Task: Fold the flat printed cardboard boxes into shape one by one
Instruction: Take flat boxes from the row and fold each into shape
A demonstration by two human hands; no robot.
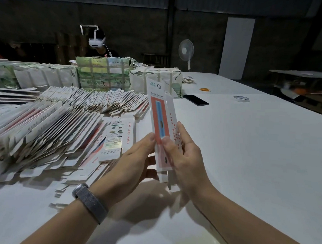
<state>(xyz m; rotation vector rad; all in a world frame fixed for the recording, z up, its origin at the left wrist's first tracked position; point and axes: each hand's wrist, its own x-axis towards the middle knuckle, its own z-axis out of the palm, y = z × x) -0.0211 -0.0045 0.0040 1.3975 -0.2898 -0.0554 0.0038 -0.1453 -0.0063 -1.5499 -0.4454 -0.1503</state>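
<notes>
Above table (247, 143) | both hands' grip pinches box (161, 125) edges | bare tabletop right

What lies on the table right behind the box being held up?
Behind the box held by the left hand and right hand stand strapped white bundles on the table, a black phone beside them. The box covers part of the bundles.

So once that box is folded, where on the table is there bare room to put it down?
The widest free patch is the white table right of the held box, bordered far off by the phone, tape roll and rubber bands. The near strip by the forearms is bare too. The left is crowded with fanned flat boxes and bundled stacks.
</notes>
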